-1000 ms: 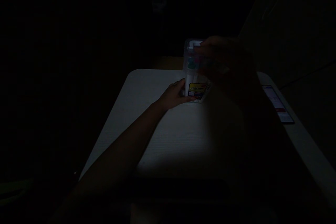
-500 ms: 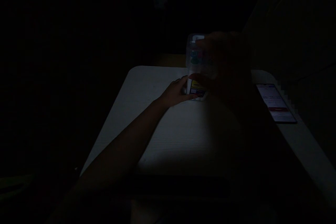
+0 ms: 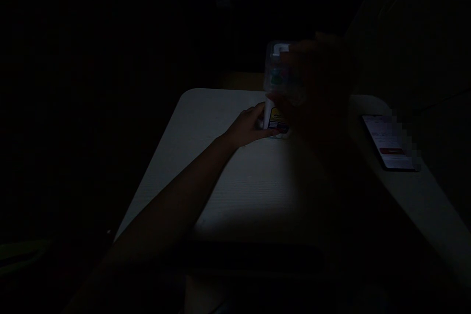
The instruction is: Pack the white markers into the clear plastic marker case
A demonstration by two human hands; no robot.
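Container [image 3: 275, 82] between hands: left hand [image 3: 246, 127] clasps its base, right hand [image 3: 317, 76] spreads by its top, grip too dark to tell; firm low pressure should steady it.

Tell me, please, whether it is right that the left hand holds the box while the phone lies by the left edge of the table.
Not quite: the head view shows the phone by the right edge of the table; the left hand does hold the box.

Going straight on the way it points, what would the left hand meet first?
The clear-topped container, which the left hand seems to grip near its base; depth is unclear in this darkness.
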